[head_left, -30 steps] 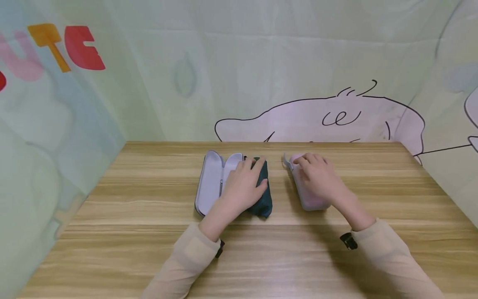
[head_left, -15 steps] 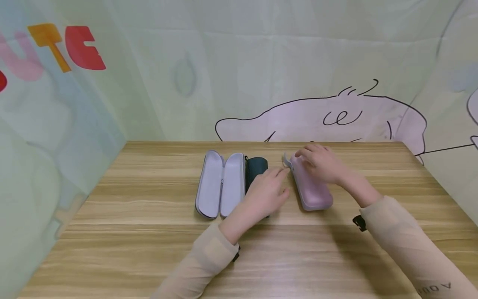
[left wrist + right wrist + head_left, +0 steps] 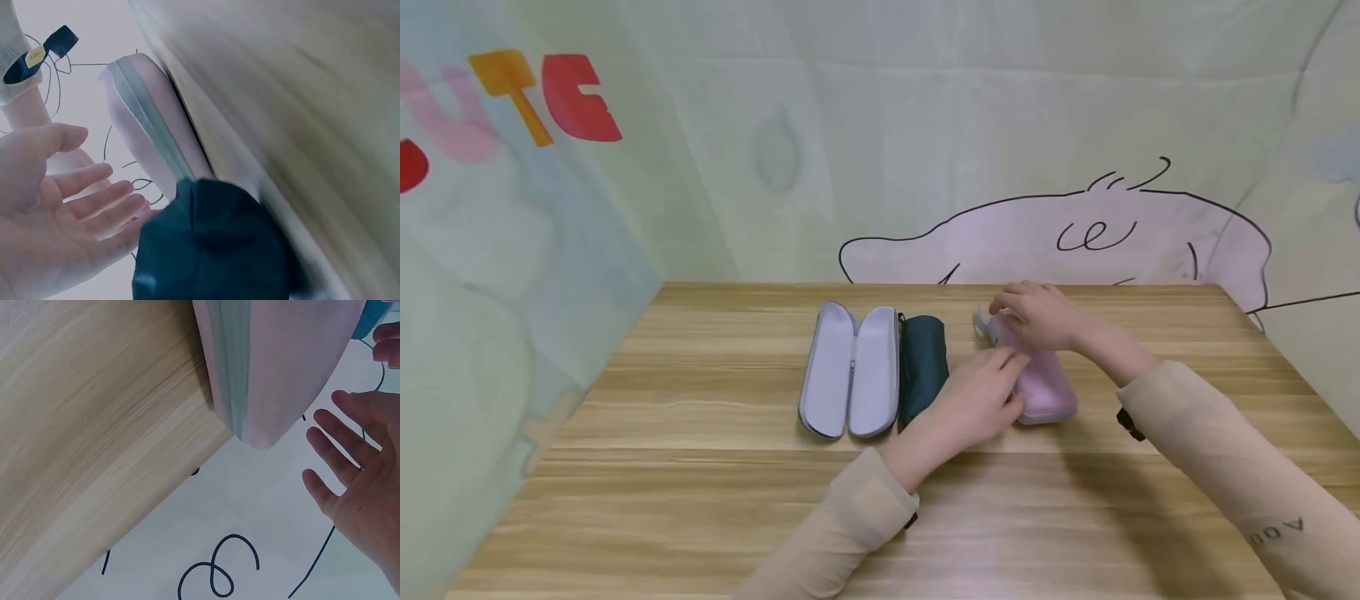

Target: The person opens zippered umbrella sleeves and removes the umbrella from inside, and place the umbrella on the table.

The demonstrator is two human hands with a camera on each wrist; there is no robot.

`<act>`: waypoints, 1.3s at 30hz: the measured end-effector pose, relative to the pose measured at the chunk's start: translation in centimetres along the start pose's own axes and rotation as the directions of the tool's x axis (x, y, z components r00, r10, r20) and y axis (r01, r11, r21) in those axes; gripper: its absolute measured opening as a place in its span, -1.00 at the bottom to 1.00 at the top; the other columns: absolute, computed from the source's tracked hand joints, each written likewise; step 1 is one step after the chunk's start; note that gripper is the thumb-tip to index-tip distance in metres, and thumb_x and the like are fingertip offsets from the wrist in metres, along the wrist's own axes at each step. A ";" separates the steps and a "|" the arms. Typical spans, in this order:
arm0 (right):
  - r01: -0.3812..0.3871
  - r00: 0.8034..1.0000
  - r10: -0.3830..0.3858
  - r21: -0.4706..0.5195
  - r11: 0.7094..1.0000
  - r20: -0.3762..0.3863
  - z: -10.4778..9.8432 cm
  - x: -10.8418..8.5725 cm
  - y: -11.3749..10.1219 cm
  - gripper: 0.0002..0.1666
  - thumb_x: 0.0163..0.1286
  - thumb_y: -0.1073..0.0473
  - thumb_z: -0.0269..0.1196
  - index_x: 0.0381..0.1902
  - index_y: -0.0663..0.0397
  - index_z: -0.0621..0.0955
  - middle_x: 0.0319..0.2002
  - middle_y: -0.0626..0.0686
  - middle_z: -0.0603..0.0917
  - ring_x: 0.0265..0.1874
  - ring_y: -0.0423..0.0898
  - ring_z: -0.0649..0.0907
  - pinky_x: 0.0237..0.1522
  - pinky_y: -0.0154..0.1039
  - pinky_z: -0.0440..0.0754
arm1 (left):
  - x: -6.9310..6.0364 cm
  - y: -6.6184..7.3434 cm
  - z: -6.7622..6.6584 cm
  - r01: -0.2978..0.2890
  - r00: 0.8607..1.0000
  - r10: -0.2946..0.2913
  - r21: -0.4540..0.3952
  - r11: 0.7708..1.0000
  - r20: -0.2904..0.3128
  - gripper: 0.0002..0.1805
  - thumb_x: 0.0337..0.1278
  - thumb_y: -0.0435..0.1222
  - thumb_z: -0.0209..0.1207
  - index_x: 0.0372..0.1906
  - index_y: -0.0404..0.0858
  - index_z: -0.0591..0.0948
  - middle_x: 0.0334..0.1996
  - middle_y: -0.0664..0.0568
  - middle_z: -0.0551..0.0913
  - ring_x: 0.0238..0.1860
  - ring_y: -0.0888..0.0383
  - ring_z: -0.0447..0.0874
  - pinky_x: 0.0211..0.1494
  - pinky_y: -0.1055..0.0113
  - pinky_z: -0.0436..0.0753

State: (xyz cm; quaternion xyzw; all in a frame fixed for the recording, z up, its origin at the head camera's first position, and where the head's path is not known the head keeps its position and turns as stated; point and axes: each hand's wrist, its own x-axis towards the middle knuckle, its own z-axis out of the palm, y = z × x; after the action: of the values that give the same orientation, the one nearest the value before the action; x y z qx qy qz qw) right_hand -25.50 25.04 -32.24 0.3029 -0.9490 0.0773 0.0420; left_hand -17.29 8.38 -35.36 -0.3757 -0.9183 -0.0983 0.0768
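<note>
A closed pink zip case point(image 3: 1048, 392) lies on the table, with a grey loop strap point(image 3: 982, 323) at its far left end. Over its far end hangs my right hand point(image 3: 1039, 317), its loosely bent fingers apart from the case in the right wrist view. My left hand point(image 3: 976, 400) reaches across to the case's left side; in the left wrist view its relaxed fingers hold nothing. A grey-teal zip band point(image 3: 147, 115) runs along the case there. The dark green pouch point(image 3: 927, 358) lies left of my left hand, partly hidden by it.
An open case point(image 3: 874, 367) with a pale lining lies spread flat against the pouch's left side. The wooden table point(image 3: 715, 500) ends at a printed cloth backdrop point(image 3: 887, 167) behind. Another cloth side point(image 3: 512, 275) borders the table on the left.
My left hand has moved right, off the green pouch and over to the pink case. My right hand has shifted slightly toward the case's far end. The cases and pouch stay put.
</note>
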 end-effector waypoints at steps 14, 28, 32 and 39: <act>-0.076 0.990 0.073 0.019 0.997 0.116 0.0 1.8 1.2 -0.67 0.41 0.21 0.07 0.04 0.14 0.63 0.12 0.19 0.63 0.18 0.25 0.51 0.17 0.33 0.34 | 1.7 1.5 0.8 -0.018 0.992 0.007 0.090 0.996 0.127 -0.44 0.34 -0.02 0.03 0.36 -0.11 0.36 0.35 0.07 0.35 0.36 0.14 0.29 0.26 0.26 0.48; -0.139 0.973 0.137 0.001 0.990 0.185 1.8 4.0 0.9 -0.62 0.42 0.24 -0.06 -0.03 0.16 0.65 0.03 0.17 0.67 0.08 0.16 0.60 0.18 0.16 0.44 | 2.0 2.3 0.6 -0.012 0.983 -0.022 0.184 0.983 0.182 -0.51 0.24 0.05 0.14 0.22 -0.01 0.46 0.13 0.16 0.46 0.19 0.22 0.37 0.07 0.43 0.54; -0.138 0.972 0.133 0.008 0.990 0.191 2.2 4.4 0.8 -0.64 0.44 0.24 -0.03 -0.01 0.17 0.65 0.01 0.17 0.68 0.02 0.11 0.62 0.11 0.08 0.50 | 1.9 2.3 0.7 -0.014 0.985 -0.025 0.222 0.975 0.169 -0.56 0.27 -0.01 0.13 0.21 0.00 0.47 0.11 0.17 0.47 0.17 0.23 0.38 0.06 0.47 0.54; -0.102 0.966 0.094 0.019 0.995 0.239 1.9 5.0 0.9 -0.69 0.40 0.26 0.05 -0.05 0.20 0.67 -0.04 0.18 0.70 -0.10 0.06 0.64 0.03 0.04 0.55 | 2.0 2.8 0.7 -0.008 0.989 -0.027 0.229 0.973 0.148 -0.59 0.29 -0.06 0.12 0.20 0.02 0.49 0.09 0.20 0.48 0.13 0.25 0.40 0.05 0.49 0.55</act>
State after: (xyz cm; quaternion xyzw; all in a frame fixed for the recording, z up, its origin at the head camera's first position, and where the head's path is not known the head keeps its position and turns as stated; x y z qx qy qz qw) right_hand -30.17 22.64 -33.57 0.2633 -0.9597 0.0570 -0.0804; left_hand -16.72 11.85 -35.25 -0.3662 -0.9285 0.0365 0.0499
